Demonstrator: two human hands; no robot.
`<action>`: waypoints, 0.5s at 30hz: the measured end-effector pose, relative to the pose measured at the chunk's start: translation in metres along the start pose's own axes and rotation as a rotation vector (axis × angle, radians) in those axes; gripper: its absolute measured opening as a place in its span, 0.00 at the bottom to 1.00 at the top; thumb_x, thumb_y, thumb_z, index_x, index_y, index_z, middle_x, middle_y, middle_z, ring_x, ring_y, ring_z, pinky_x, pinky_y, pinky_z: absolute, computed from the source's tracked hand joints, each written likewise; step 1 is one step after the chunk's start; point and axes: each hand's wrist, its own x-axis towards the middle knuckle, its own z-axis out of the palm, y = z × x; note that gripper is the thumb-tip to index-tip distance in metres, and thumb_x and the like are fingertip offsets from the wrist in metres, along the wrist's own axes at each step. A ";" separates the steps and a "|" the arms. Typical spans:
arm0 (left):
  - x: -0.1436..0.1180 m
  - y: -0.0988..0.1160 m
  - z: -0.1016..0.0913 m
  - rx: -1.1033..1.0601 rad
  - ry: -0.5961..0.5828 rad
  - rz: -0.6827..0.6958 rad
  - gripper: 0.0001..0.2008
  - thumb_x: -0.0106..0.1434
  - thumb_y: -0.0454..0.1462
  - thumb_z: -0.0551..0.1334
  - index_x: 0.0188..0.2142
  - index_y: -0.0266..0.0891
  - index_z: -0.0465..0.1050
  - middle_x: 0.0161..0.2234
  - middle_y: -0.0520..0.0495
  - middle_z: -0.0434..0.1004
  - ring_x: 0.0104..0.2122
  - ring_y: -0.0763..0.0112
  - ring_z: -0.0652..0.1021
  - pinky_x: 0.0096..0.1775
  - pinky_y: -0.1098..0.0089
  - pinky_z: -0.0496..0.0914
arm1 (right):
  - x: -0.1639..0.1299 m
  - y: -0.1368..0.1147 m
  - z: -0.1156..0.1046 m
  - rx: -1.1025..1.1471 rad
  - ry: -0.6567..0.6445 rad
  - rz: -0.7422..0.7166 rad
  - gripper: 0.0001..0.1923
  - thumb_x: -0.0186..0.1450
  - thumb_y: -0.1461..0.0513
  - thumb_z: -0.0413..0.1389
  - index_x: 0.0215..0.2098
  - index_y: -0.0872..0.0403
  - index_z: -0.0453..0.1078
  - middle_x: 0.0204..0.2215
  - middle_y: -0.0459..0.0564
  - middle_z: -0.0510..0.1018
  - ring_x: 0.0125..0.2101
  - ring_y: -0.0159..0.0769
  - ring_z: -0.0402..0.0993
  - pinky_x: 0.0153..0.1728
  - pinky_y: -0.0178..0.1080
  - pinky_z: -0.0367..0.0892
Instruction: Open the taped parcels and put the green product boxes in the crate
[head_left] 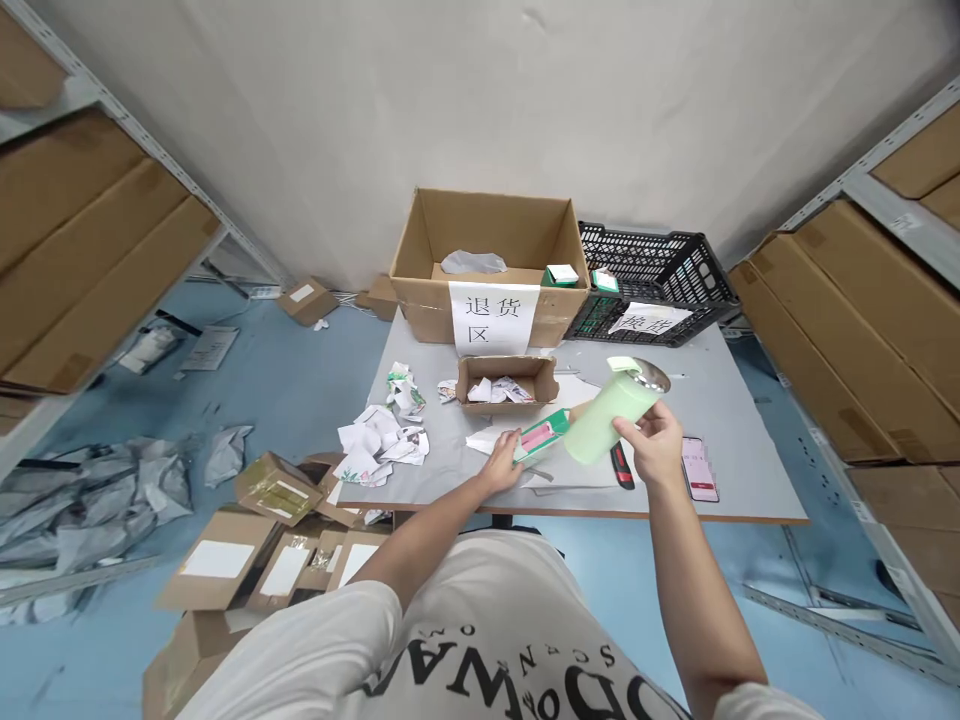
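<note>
My right hand point(654, 442) holds a pale green cylindrical bottle point(609, 416) with a shiny metal end, tilted above the grey table point(720, 420). My left hand point(501, 462) rests on a green and pink product box point(545, 435) that lies on white papers at the table's front. A small open cardboard box point(507, 379) with crumpled papers sits just behind the hands.
A large open carton point(489, 262) with a paper sign and a black plastic crate point(651, 284) stand at the table's back. A phone point(699, 467) and a red-black cutter point(622, 467) lie by my right hand. Crumpled papers point(381, 440) lie left. Cardboard boxes point(259, 545) and grey bags point(82, 505) cover the floor; shelving stands on both sides.
</note>
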 end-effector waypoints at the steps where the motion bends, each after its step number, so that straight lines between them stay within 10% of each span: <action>1: -0.008 -0.004 -0.004 0.002 0.028 0.005 0.34 0.52 0.31 0.61 0.59 0.36 0.54 0.55 0.36 0.59 0.58 0.53 0.60 0.59 0.53 0.54 | 0.002 -0.005 0.005 0.010 0.000 -0.029 0.23 0.47 0.58 0.67 0.40 0.52 0.69 0.39 0.53 0.78 0.36 0.40 0.75 0.37 0.42 0.71; 15: -0.048 -0.042 -0.022 0.024 0.233 0.193 0.29 0.60 0.36 0.58 0.58 0.40 0.46 0.58 0.35 0.54 0.60 0.54 0.60 0.58 0.49 0.57 | 0.007 -0.005 0.048 0.105 0.099 -0.230 0.23 0.45 0.58 0.68 0.36 0.53 0.66 0.32 0.48 0.76 0.34 0.36 0.75 0.39 0.40 0.70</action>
